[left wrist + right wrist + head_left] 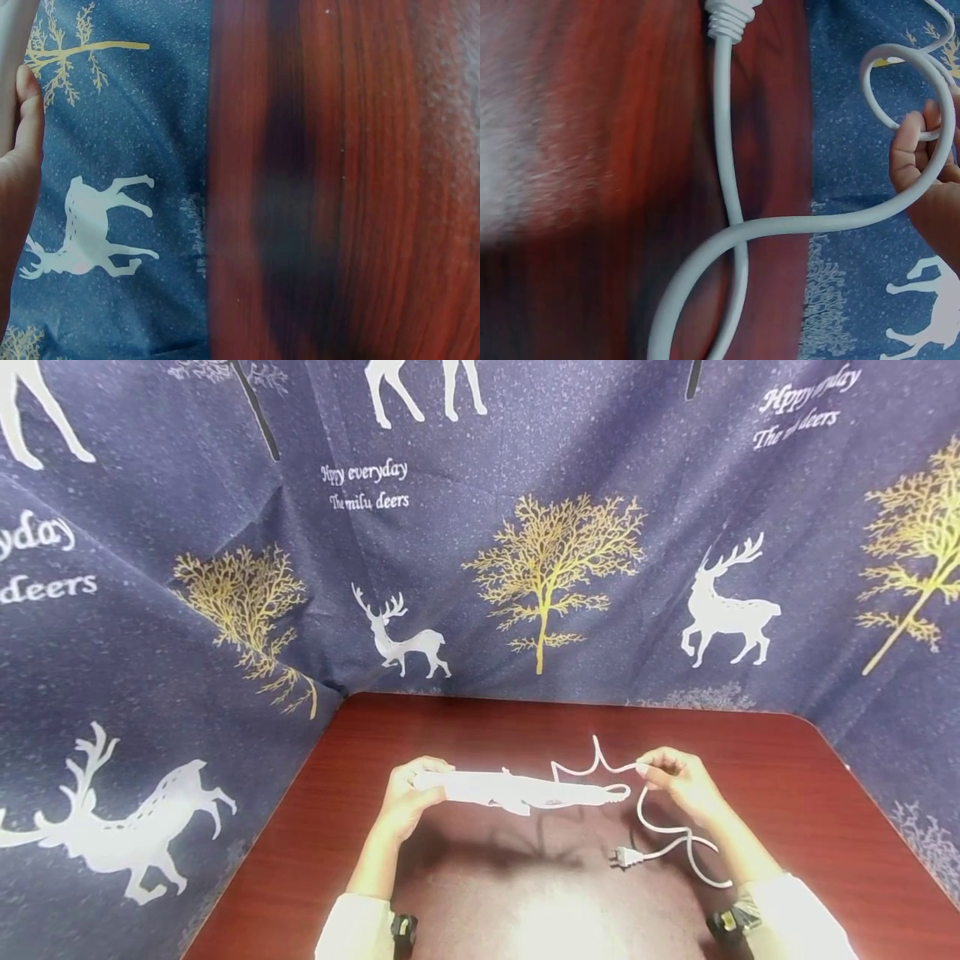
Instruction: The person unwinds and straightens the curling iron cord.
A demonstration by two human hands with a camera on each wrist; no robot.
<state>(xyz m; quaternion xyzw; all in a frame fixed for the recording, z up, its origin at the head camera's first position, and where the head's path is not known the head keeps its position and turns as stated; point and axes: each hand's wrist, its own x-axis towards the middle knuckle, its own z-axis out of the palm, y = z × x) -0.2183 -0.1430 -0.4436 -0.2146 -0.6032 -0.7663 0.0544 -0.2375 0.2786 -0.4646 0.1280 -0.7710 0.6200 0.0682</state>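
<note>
You appear to be at the step of managing the cord (724, 135) while the long white device (468, 787) is held up over the table (465, 735). Your left hand (405, 793) grips the device's left end, thumb in front, and your right hand (681, 782) pinches the cord out beyond the device's right end. The next move likely calls for a steady left grip and enough slack that the cord isn't tugged against the device. Watch the cord itself: it kinks up into a peak between the device and your right hand, then drops, crosses itself and swings just beside your right forearm (738, 845), so it could snag or twist. The plug (630, 857) lies below your right hand in the head view (whether it touches the table, I can't tell). Bright glare (558, 927) whitens the near part of the table, and the device's details are bleached too. Behind hangs a blue cloth (450, 560) printed with deer and trees.
</note>
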